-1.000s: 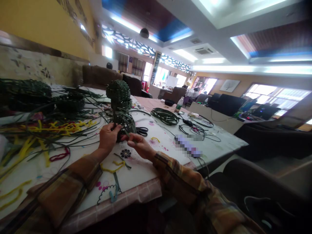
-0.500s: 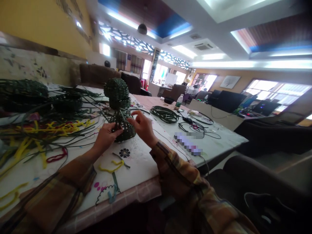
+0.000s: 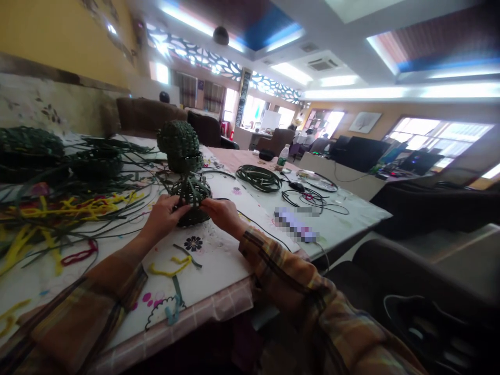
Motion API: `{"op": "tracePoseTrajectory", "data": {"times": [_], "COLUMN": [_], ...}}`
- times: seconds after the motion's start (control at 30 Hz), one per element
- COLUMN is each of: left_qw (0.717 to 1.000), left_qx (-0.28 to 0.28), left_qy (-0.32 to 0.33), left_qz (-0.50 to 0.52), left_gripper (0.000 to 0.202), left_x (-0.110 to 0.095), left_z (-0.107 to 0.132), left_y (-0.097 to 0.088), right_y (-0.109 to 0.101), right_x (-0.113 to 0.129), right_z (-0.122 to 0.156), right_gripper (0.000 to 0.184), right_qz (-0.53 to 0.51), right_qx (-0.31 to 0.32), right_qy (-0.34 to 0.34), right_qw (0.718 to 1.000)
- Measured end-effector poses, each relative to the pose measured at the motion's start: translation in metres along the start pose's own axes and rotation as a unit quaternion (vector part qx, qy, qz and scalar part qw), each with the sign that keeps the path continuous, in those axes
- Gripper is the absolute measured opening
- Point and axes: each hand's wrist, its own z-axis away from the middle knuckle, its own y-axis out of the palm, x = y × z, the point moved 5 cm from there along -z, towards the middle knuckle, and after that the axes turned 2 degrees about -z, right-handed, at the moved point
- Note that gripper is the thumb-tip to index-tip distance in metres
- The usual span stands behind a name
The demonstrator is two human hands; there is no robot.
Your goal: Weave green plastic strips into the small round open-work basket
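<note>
Near the front of the counter [image 3: 224,256], I register a yellow fuzzy strip [image 3: 167,272] beside a short green strip [image 3: 196,264]. Next, my left grip [image 3: 166,213] pinches the openwork base of the woven green piece [image 3: 183,156] at its left side, thumb against fingers. My right grip [image 3: 222,213] pinches the base's right side; the exact strand I cannot tell. The piece stands on the counter, rounded top above both grips. Farther right lies a green coil [image 3: 259,178]; beyond it, a bottle [image 3: 282,158].

Head-worn view, facing forward, angled down
</note>
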Motion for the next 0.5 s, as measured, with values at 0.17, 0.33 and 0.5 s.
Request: {"op": "tracePoseTrajectory", "data": {"times": [0.17,0.33,0.5], "left_qw": [0.997,0.971,0.977], "left_qx": [-0.07,-0.193,-0.155], "left_qy": [0.029,0.11,0.109], "left_qz": [-0.001,-0.087,-0.094], "left_gripper": [0.031,0.04,0.026], "left_x": [-0.005,-0.03,-0.038], "left_z": [0.01,0.02,0.025], "left_y": [-0.002,-0.024,-0.027], "right_y": [0.001,0.003,0.003], "right_x": [0.002,0.016,0.03], "right_z": [0.003,-0.001,-0.004], "right_gripper": [0.025,0.019,0.022], "right_qz": [-0.068,-0.072,-0.045], "right_qx": [-0.018,-0.037,-0.027], "right_qy": [0.006,0.063,0.079], "right_qw": [0.997,0.995,0.995]}}
